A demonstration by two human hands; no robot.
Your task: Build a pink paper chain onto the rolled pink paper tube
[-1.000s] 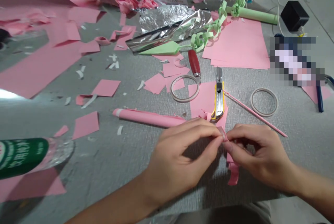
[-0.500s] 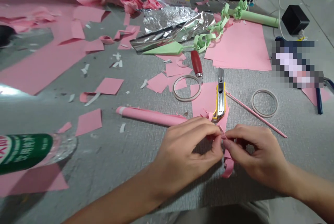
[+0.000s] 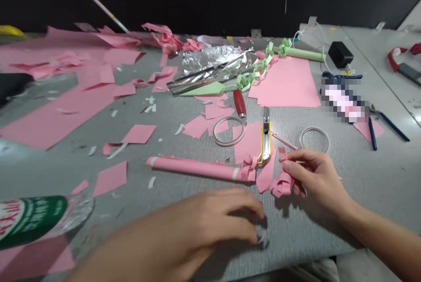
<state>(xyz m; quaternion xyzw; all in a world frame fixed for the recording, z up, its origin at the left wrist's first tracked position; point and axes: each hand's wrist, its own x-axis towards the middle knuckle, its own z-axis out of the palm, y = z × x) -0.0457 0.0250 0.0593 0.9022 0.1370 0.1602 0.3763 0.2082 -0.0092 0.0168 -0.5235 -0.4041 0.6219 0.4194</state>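
My right hand [image 3: 317, 176] pinches a curled, notched strip of pink paper [image 3: 283, 183] between thumb and fingers, raised a little above the table. My left hand [image 3: 220, 220] is lower and to the left, smeared by motion, its fingers curved round. A small whitish scrap [image 3: 262, 238] shows at its thumb tip. Beyond the hands lies a rolled pink paper tube [image 3: 194, 168] with white tape bands and a ruffled right end. A yellow cutter knife [image 3: 266, 139] lies with its blade out on pink paper, close to a pointed pink piece [image 3: 265, 176].
Two tape rings [image 3: 228, 144] [image 3: 315, 129] flank the knife. A red-handled tool [image 3: 239, 104], foil [image 3: 210, 65], green paper tube [image 3: 304, 53], pink sheets [image 3: 284, 87] and blue-handled pliers [image 3: 373, 135] lie farther back. A bottle [image 3: 36, 218] lies at the left.
My hands have parted: the left moved down and left, while the right keeps the pink strip. The tube's ruffled end is now uncovered. The view has tilted upward.
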